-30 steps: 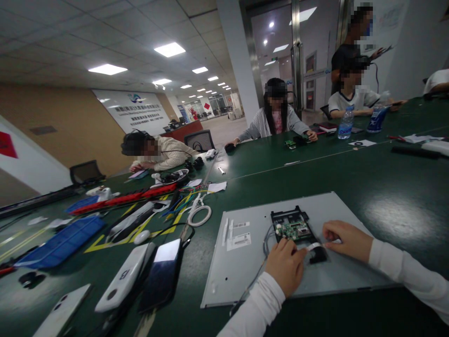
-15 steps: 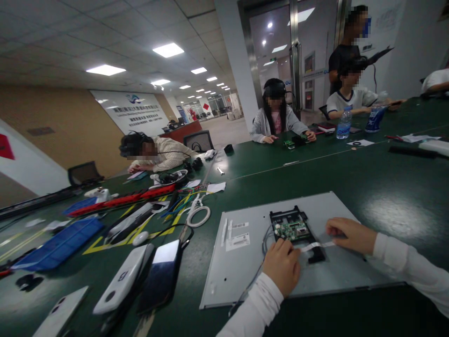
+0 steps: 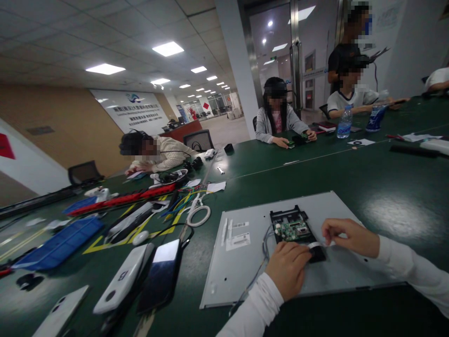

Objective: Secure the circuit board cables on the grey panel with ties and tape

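Thin white strip [image 3: 317, 245]: gap narrows

It crosses a black plastic bracket [image 3: 319, 254] on a grey metal panel [image 3: 242, 276]. The right hand [image 3: 349, 237] pinches it, closer than before to the curled left hand [image 3: 289, 269], whose grip cannot be told. A blue plastic tray [image 3: 59, 245] lies left.

Grey panel [image 3: 242, 276]; green circuit board [image 3: 292, 231]; black frame [image 3: 286, 216].

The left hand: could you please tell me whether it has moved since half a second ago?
Yes, a little: judged against the green circuit board, the left hand has shifted toward the picture's right.
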`<state>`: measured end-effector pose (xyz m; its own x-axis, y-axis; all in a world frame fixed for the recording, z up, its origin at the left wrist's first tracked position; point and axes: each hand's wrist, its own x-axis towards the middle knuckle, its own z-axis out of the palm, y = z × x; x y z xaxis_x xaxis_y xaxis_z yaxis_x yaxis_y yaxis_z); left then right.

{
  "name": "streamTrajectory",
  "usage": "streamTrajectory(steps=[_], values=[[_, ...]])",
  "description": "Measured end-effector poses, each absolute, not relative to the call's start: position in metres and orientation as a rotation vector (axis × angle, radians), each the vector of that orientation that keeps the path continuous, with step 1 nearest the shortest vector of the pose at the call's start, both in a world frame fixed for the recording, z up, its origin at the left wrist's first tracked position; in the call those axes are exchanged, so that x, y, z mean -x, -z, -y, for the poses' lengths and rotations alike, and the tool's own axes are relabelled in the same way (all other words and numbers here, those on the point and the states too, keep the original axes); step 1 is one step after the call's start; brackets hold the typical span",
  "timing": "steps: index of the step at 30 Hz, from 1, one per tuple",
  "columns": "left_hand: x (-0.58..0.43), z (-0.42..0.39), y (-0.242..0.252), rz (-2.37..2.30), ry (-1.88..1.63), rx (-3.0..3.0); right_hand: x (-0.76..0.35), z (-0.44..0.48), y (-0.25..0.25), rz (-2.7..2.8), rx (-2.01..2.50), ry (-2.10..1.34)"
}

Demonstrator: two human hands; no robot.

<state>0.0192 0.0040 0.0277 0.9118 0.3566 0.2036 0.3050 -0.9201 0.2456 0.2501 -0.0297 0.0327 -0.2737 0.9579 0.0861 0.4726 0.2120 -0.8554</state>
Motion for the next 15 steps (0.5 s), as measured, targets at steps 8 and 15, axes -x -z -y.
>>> streamTrajectory(steps=[8,15], values=[[-0.0188,-0.0045,-0.0266,-0.529,-0.304,-2.843,-0.2477,0.029,-0.0276,1.833,1.335,-1.081],[-0.0192,-0.0041,-0.0287,-0.539,-0.264,-2.842,-0.2491,0.0294,-0.0283,1.899,1.368,-1.054]])
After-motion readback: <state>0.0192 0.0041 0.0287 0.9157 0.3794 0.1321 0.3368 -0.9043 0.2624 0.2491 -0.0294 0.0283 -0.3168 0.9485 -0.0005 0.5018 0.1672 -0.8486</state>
